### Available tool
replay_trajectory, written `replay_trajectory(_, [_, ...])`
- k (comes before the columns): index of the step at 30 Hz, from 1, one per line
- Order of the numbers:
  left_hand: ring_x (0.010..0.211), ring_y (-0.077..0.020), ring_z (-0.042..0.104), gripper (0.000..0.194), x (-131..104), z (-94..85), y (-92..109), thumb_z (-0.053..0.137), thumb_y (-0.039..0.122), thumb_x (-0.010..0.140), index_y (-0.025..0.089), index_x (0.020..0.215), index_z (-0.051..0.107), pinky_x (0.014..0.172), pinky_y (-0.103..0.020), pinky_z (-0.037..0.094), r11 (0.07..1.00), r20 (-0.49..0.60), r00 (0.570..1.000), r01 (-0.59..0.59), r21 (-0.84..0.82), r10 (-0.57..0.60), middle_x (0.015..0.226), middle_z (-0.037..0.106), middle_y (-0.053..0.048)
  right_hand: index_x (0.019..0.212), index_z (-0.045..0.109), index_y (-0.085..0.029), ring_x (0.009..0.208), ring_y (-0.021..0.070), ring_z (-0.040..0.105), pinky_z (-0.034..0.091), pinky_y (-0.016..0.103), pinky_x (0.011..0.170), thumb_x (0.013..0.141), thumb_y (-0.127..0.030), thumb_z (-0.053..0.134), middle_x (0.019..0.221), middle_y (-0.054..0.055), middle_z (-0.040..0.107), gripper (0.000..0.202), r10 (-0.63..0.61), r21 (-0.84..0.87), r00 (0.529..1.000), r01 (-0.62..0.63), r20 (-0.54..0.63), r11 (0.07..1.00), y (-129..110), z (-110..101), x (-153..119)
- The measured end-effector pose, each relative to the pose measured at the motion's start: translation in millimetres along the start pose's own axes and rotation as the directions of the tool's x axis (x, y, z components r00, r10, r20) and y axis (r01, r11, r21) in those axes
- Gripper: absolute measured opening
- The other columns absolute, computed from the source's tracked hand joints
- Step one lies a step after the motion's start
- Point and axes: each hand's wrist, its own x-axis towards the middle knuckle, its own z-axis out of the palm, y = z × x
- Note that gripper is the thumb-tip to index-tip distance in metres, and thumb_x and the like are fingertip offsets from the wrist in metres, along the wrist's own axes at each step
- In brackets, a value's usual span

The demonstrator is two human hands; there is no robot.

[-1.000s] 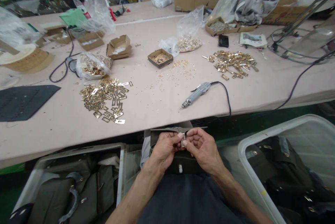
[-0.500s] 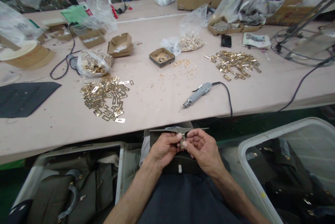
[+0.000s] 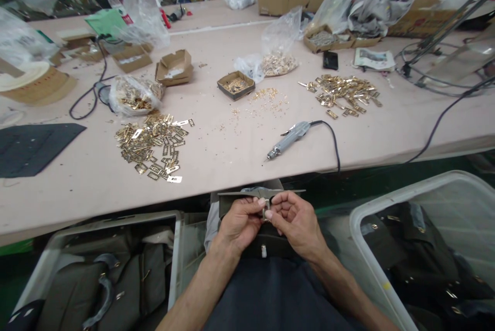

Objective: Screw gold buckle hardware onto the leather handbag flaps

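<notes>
A dark olive bag [image 3: 232, 206] lies across my lap below the table edge, its flap edge turned toward me. My left hand [image 3: 243, 222] is closed at the flap, its thumb pressing beside a small metal clasp plate [image 3: 265, 208]. The same plate is pinched by the thumb and fingers of my right hand [image 3: 292, 220]. Fingers cover part of the plate, so how it sits on the flap is hidden. Lower on the bag front shows a small shiny metal fitting [image 3: 264, 251]. On the table above my hands rests a grey electric screwdriver [image 3: 286, 141], its tip pointing left.
Gold frame-shaped plates [image 3: 154, 145] are heaped at left, gold clasp parts [image 3: 342, 94] at right. Between them are a small box of tiny fasteners [image 3: 235, 88] and loose ones [image 3: 266, 95]. Plastic bins of dark bags flank me, a left bin [image 3: 176, 259] and a right bin [image 3: 358, 238].
My hands stay at the clasp plate, which has tilted slightly and shows more of its metal. The whole view has shifted a little; the table items lie as before.
</notes>
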Motion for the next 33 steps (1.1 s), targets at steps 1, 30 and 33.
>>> replay_trajectory(1, [0.059,-0.0108,0.055,0.026,0.0,-0.4,-0.1,0.093,0.013,0.054,0.009,0.062,0.068,0.061,-0.025,0.045,1.000,-0.008,1.000,0.001,-0.001,-0.001,0.062,0.062,-0.002,0.097,0.058,-0.018,0.062,0.0119,0.057,0.044,0.019,0.048,0.081,-0.030,0.081,0.074,0.000,0.061,0.030,0.001,0.001,1.000,-0.001,0.000,1.000,0.8,-0.5,-0.1])
replay_trajectory(30, [0.045,-0.0055,0.039,0.037,-10.8,16.1,-4.1,0.086,0.040,0.065,0.010,0.061,0.064,0.044,-0.019,0.024,0.842,-0.066,0.944,-0.254,0.477,0.322,0.051,0.054,0.001,0.095,0.060,-0.015,0.062,0.0118,0.058,0.047,0.020,0.053,0.083,-0.033,0.083,0.075,0.003,0.064,0.032,0.030,0.040,0.998,-0.032,0.049,0.999,4.9,-6.7,2.0])
replay_trajectory(33, [0.044,-0.0054,0.039,0.038,-11.5,17.7,-3.5,0.087,0.041,0.064,0.011,0.063,0.063,0.044,-0.019,0.025,0.857,-0.065,0.950,-0.244,0.454,0.305,0.051,0.052,0.002,0.092,0.061,-0.014,0.057,0.0106,0.057,0.048,0.020,0.052,0.081,-0.034,0.085,0.074,0.003,0.065,0.033,0.053,0.129,0.987,-0.073,0.154,0.989,2.8,-8.9,3.4])
